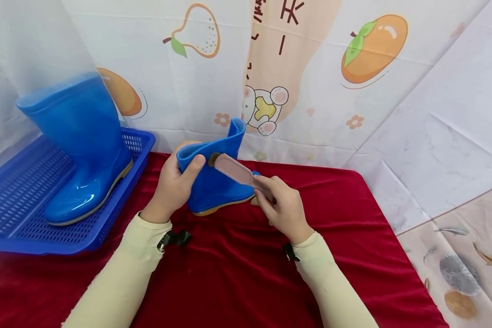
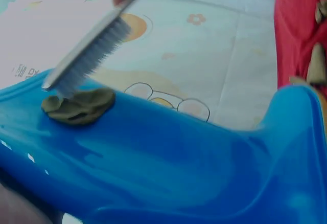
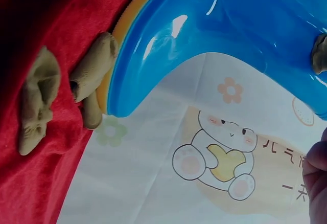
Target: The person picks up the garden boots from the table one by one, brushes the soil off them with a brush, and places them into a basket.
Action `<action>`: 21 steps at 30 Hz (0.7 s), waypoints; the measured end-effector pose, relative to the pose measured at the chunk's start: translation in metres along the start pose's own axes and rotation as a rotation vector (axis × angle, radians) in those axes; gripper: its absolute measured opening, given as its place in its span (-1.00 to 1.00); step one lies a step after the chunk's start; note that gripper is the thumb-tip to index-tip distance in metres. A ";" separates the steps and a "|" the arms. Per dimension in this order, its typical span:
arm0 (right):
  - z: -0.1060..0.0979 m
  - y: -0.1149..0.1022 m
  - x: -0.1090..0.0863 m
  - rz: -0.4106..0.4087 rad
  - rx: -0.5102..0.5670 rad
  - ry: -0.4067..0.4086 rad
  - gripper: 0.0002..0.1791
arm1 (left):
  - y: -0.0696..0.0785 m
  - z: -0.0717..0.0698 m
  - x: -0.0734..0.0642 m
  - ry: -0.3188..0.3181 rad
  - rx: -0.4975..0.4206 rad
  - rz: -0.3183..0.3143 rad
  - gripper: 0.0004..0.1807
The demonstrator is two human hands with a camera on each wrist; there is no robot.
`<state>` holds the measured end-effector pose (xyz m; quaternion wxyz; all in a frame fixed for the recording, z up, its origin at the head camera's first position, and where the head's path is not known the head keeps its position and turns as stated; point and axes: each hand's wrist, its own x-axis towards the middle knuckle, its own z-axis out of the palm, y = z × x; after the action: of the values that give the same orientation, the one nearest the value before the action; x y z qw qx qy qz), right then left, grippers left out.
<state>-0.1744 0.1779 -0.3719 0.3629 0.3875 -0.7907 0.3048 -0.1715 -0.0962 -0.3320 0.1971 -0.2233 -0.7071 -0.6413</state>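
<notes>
A blue rubber boot (image 1: 217, 182) with a yellowish sole stands on the red cloth. My left hand (image 1: 176, 182) grips the top of its shaft, thumb on the outside and fingers behind. A flattened lump of brown clay (image 2: 79, 106) sticks to the shaft below the rim. My right hand (image 1: 283, 205) holds a scrub brush (image 1: 234, 169) by its handle, with the pinkish back turned up in the head view. In the left wrist view, the pale bristles (image 2: 97, 55) slant down, their far end right at the clay.
Several brown clay pieces (image 3: 94, 68) lie on the red cloth (image 1: 332, 200) by the boot's toe. At left, a second blue boot (image 1: 86, 136) stands in a blue plastic basket (image 1: 24, 234). A printed white curtain (image 1: 311, 114) hangs behind the table.
</notes>
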 end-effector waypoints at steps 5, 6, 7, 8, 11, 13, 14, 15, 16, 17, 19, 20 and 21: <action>0.001 0.003 0.000 0.023 -0.007 0.004 -0.61 | -0.001 0.000 0.001 0.051 -0.025 -0.012 -0.64; 0.001 0.003 0.000 0.026 -0.001 0.006 -0.62 | -0.001 0.000 0.001 0.045 -0.026 -0.015 -0.64; 0.001 0.003 -0.001 0.026 0.007 0.009 -0.62 | 0.000 0.001 0.000 0.035 -0.028 -0.021 -0.63; 0.001 0.003 -0.001 0.020 0.018 0.011 -0.63 | 0.000 0.001 0.000 0.024 -0.032 -0.025 -0.63; 0.000 0.002 -0.002 -0.014 0.056 0.004 -0.66 | 0.000 0.003 -0.001 -0.006 -0.041 -0.029 -0.62; -0.001 0.001 -0.002 -0.044 0.079 -0.015 -0.68 | 0.001 0.004 -0.002 -0.023 -0.045 -0.027 -0.63; -0.001 0.000 -0.002 -0.058 0.088 -0.025 -0.68 | 0.000 0.005 -0.002 -0.031 -0.044 -0.021 -0.64; -0.001 -0.001 -0.001 -0.069 0.096 -0.034 -0.67 | 0.001 0.005 -0.002 -0.038 -0.043 -0.013 -0.65; -0.002 -0.002 -0.001 -0.079 0.103 -0.042 -0.65 | 0.001 0.006 -0.003 -0.050 -0.040 -0.006 -0.66; -0.002 -0.002 0.000 -0.086 0.104 -0.047 -0.63 | 0.001 0.007 -0.003 -0.064 -0.034 0.002 -0.66; -0.002 -0.004 0.000 -0.092 0.106 -0.045 -0.58 | 0.001 0.009 -0.003 -0.085 -0.023 0.014 -0.67; -0.002 -0.004 0.001 -0.092 0.106 -0.040 -0.55 | 0.002 0.009 -0.004 -0.088 -0.018 0.014 -0.67; -0.002 -0.003 0.001 -0.090 0.103 -0.032 -0.53 | 0.002 0.009 -0.004 -0.087 -0.015 0.013 -0.66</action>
<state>-0.1712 0.1773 -0.3697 0.3430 0.4456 -0.7615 0.3222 -0.1674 -0.0870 -0.3335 0.1686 -0.2570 -0.7086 -0.6352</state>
